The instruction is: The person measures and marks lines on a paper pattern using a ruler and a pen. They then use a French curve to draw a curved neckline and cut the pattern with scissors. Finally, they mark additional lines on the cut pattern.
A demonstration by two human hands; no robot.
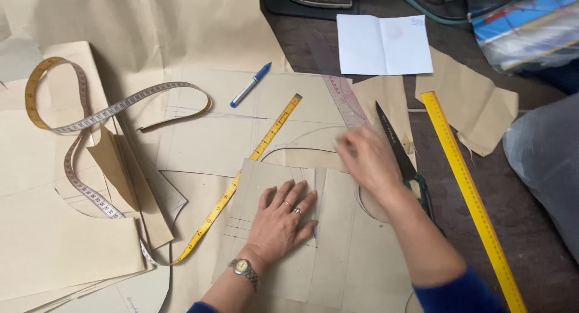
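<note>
Left hand (280, 219) flat, fingers spread, pressing paper pattern (338, 246); right hand (368, 159) blurred, loose, grasping nothing, beside scissors (401, 153) and curve ruler (345, 102).

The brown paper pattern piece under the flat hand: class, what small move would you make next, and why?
Probably close the right hand on the clear curved ruler it hovers beside and draw it onto the brown paper pattern piece. The left hand already presses that piece flat, and the right hand is blurred and holds nothing, so a tool seems wanted.
</note>
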